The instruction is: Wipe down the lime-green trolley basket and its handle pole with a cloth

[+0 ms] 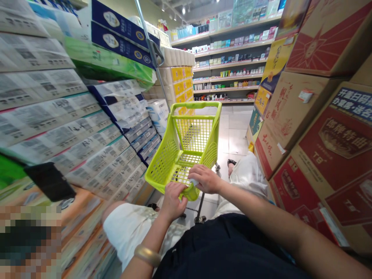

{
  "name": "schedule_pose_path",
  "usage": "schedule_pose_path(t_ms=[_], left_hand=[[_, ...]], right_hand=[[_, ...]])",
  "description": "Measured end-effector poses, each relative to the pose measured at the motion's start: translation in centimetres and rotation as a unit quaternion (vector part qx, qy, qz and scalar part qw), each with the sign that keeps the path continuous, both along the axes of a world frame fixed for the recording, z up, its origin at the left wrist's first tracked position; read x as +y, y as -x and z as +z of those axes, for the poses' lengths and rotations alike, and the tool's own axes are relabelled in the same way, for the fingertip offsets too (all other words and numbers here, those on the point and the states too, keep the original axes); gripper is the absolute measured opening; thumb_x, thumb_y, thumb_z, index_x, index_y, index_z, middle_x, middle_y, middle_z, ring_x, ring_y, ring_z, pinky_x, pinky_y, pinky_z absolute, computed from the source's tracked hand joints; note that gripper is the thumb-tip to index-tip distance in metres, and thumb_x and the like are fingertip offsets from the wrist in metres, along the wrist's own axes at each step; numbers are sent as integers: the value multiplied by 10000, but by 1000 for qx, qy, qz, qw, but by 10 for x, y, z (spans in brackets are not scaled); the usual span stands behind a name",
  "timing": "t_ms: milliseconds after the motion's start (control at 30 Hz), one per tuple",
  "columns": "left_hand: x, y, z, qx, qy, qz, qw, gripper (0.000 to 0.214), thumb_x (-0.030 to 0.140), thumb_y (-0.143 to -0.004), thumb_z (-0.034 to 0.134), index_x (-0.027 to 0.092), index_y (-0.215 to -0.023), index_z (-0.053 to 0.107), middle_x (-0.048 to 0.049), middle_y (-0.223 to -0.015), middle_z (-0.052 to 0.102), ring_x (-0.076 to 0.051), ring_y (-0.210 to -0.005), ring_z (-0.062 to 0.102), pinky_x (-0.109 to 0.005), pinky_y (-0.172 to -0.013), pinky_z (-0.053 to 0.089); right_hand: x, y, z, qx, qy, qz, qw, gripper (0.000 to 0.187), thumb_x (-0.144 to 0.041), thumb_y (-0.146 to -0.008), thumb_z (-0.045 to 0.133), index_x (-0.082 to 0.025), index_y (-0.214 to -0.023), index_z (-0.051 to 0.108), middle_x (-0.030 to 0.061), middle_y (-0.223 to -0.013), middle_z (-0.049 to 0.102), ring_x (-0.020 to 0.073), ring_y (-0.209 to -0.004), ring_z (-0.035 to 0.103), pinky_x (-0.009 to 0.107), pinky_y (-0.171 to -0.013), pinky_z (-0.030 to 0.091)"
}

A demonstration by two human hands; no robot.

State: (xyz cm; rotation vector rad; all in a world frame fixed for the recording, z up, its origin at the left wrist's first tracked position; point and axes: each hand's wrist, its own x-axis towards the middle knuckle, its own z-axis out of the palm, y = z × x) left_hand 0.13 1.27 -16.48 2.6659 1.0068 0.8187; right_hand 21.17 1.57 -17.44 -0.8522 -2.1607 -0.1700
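Observation:
A lime-green plastic shopping cart [216, 131] stands in front of my knees, its lattice basket tilted and holding nothing that I can see. My left hand [174, 199] wears a gold bangle at the wrist and grips the cart's near rim, thumb on the near side. Just right of it, my right hand [206, 179] is curled over the same rim area. Under its fingertips shows a small pale wad [194, 181], perhaps tissue or cloth, mostly hidden by the fingers. The two hands are close together but apart.
Stacked packs of paper goods [58, 116] rise on the left, with a dark phone-like slab [50, 181] on the lower ones. Red and brown cartons [334, 135] wall the right side. A tiled aisle [232, 120] leads to shelves of small boxes and bottles [232, 62].

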Motion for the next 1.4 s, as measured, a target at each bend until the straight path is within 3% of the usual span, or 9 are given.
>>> schedule_pose_path(t_ms=[200, 400, 500, 767, 967, 1100, 1167, 1300, 1400], left_hand=[[-1, -1, -1, -13, -3, -6, 1000, 226, 147, -655, 476, 211, -845, 579, -34, -778, 626, -219, -797, 548, -381, -803, 403], [0, -1, 1, -2, 7, -4, 1000, 147, 169, -654, 479, 209, -773, 554, -31, -736, 602, -214, -768, 540, -364, -764, 397], [2, 2, 2, 4, 16, -2, 1000, 138, 177, -655, 474, 212, -758, 559, -29, -731, 605, -210, -765, 545, -357, -765, 398], [13, 18, 9, 7, 48, 14, 999, 161, 208, -719, 428, 220, -693, 587, -17, -687, 636, -189, -729, 557, -355, -784, 420], [24, 38, 18, 42, 54, 119, 990, 354, 327, -863, 352, 221, -615, 581, -32, -664, 664, -193, -730, 594, -353, -801, 453], [21, 24, 30, 35, 13, 193, 981, 267, 311, -867, 387, 217, -859, 637, -47, -899, 726, -226, -921, 644, -474, -1079, 314], [16, 8, 37, 42, -1, 192, 981, 254, 268, -862, 399, 206, -954, 628, -65, -981, 723, -236, -984, 641, -483, -1104, 288], [9, -18, 45, 78, 68, 229, 968, 285, 255, -884, 395, 169, -1074, 589, -108, -1026, 716, -253, -966, 658, -379, -874, 462], [7, -20, 45, 142, 110, 253, 951, 305, 282, -921, 377, 211, -1136, 581, -90, -1027, 724, -247, -897, 679, -336, -735, 457]], right_hand=[[30, -28, 8, 91, 36, -129, 987, 271, -92, -824, 459, -181, -1040, 596, 115, -1049, 604, 241, -1030, 535, 432, -934, 467], [-12, 18, -4, 33, 15, -27, 999, 280, -140, -753, 530, -180, -1021, 602, 97, -1041, 589, 244, -1050, 496, 437, -1012, 424], [-11, 17, -1, -13, -5, 3, 1000, 243, -163, -778, 533, -175, -1009, 608, 98, -1022, 598, 240, -1034, 502, 421, -1010, 423], [34, -28, 15, 24, 47, -116, 992, 235, -116, -824, 488, -184, -1015, 607, 98, -1038, 599, 231, -1005, 516, 405, -942, 448], [28, 10, 6, 56, 32, -150, 987, 222, -154, -827, 518, -197, -1028, 602, 94, -1059, 595, 237, -1040, 500, 417, -993, 419], [25, 36, 4, 58, 26, -166, 984, 220, -178, -813, 548, -199, -1026, 600, 92, -1052, 590, 239, -1036, 492, 416, -1006, 400], [22, 47, 3, 53, 18, -173, 983, 216, -194, -811, 564, -194, -1024, 601, 93, -1042, 591, 239, -1026, 492, 410, -1005, 393], [19, 54, 6, 24, -1, -158, 987, 166, -243, -854, 553, -196, -1002, 610, 83, -1007, 599, 229, -991, 503, 382, -992, 394], [21, 33, 12, 0, -1, -151, 989, 164, -248, -859, 551, -206, -1005, 613, 76, -1013, 609, 228, -1005, 511, 395, -1032, 362]])
